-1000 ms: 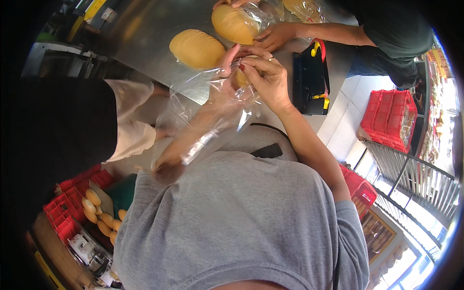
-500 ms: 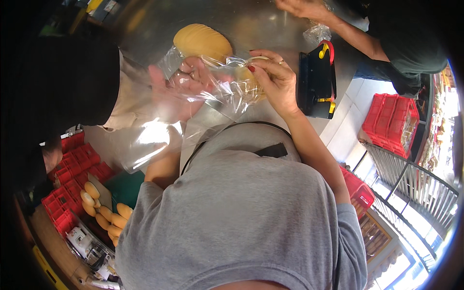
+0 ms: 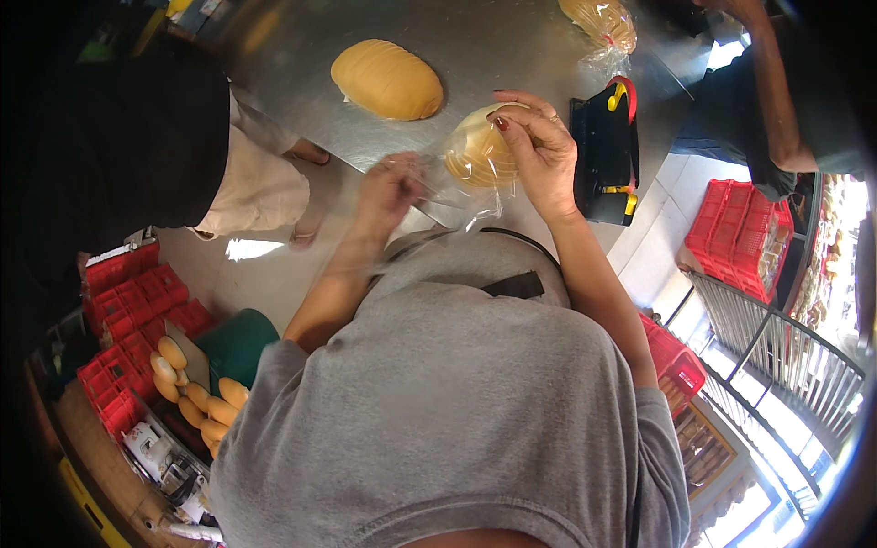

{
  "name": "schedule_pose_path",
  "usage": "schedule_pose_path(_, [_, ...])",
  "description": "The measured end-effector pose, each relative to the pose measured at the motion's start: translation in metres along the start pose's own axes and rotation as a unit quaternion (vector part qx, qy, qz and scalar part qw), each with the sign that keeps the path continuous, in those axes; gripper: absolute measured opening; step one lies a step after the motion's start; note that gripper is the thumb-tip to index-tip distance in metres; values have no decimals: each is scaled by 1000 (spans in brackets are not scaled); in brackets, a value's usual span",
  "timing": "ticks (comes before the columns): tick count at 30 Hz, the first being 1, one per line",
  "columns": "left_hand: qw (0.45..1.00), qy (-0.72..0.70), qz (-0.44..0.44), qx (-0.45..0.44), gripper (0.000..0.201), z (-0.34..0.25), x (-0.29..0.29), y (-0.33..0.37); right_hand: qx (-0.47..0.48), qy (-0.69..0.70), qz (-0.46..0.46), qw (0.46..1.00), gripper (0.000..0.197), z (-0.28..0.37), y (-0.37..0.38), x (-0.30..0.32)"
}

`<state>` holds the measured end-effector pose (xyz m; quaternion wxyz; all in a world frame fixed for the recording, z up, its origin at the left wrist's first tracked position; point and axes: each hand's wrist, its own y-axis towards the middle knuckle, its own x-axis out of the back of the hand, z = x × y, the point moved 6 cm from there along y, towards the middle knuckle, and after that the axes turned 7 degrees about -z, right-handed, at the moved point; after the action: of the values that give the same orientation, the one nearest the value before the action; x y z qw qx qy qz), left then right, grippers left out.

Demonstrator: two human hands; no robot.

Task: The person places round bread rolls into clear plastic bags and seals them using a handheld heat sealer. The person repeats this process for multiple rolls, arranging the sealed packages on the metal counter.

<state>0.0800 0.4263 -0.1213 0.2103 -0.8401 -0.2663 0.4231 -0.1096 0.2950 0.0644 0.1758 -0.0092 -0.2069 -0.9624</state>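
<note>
In front of my chest, a small sliced loaf (image 3: 480,151) sits inside a clear plastic bag (image 3: 440,203). My right hand (image 3: 541,151) is closed on the loaf's right side through the film, thumb and fingertips at its upper end. To the left, my left hand (image 3: 391,190) is closed, its fingers bunched around the bag's loose film; motion smears it a little. Beyond both hands, another sliced loaf (image 3: 388,79) lies unwrapped on the metal table (image 3: 301,55).
Right of my right hand stands a black bag sealer (image 3: 603,151) with red and yellow parts. A bagged loaf (image 3: 601,27) lies farther back. Co-workers stand at left and right. Red crates (image 3: 738,233) are on the right, more crates (image 3: 151,301) and rolls (image 3: 215,416) lower left.
My left hand has drawn back from under the spread film and closed; the bag, billowing at left before, is now gathered near the loaf. The co-worker's hand at upper right has moved right, uncovering the bagged loaf.
</note>
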Motion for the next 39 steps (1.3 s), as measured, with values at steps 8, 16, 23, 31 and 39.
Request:
schedule_pose_path(8, [991,121,-12,-53,24,26,-89,-1,-33,81,-63,994,10,-11,-8,14])
schedule_pose_path(16, [981,185,22,-58,19,47,-84,38,-183,255,-223,923,12,-46,-25,49])
schedule_pose_path(23, [987,126,-99,3,24,42,-119,23,-249,344,-280,861,11,-89,-59,70])
schedule_pose_path(31, [988,132,63,-49,35,43,-113,25,-333,334,-296,830,11,-98,-78,59])
schedule_pose_path(39, [915,199,272,-224,29,5,-159,-35,-232,10,-236,944,6,-46,-29,51])
